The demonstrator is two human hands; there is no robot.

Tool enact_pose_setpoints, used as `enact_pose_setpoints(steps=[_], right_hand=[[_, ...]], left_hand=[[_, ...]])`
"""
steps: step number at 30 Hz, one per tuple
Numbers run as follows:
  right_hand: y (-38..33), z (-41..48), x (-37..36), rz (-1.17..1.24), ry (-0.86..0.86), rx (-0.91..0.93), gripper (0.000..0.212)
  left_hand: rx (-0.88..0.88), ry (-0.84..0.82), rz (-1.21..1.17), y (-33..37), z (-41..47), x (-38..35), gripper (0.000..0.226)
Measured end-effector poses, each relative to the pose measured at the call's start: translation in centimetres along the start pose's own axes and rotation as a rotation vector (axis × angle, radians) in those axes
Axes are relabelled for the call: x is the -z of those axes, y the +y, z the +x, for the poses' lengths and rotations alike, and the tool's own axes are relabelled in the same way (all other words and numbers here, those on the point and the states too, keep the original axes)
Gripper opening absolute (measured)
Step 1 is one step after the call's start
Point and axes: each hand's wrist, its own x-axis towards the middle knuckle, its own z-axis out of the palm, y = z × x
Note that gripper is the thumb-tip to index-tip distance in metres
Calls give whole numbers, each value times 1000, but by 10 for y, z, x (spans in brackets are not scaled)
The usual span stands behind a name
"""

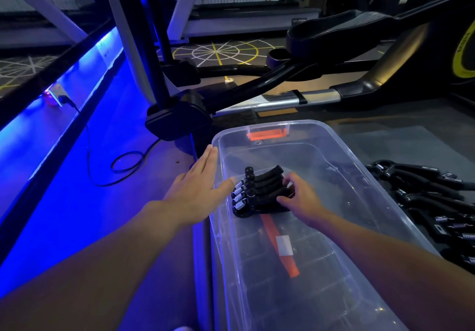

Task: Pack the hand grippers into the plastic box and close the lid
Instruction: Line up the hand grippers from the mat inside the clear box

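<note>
A clear plastic box (341, 148) with an orange latch at its far end stands open on the floor. Inside it lies a stack of black hand grippers (259, 190) with silver springs facing left. My right hand (299, 197) reaches into the box and its curled fingers grip the right ends of that stack. My left hand (199, 181) lies flat with straight fingers against the outside of the box's left wall, thumb over the rim. Several more hand grippers (426, 191) lie in a heap on the floor to the right of the box. No lid can be made out.
An orange strap with a white label (281, 247) shows through the box bottom. Black exercise machine frames (177, 117) stand just beyond the box. A black cable (120, 168) coils on the blue-lit floor at the left.
</note>
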Motion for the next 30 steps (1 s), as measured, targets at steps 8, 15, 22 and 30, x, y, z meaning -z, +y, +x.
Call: enact_pose_setpoints(steps=[8, 15, 22, 30], right_hand=[[3, -1, 0, 13, -45, 19, 40], [3, -1, 2, -20, -53, 35, 46], [5, -1, 3, -56, -52, 14, 49], [-4, -3, 12, -134, -116, -67, 49]], left_hand=[[-28, -20, 62, -1, -2, 4, 80], [-64, -38, 125, -5, -4, 10, 89], [-78, -16, 155, -4, -4, 8, 81], [-64, -27, 187, 0, -6, 13, 79]])
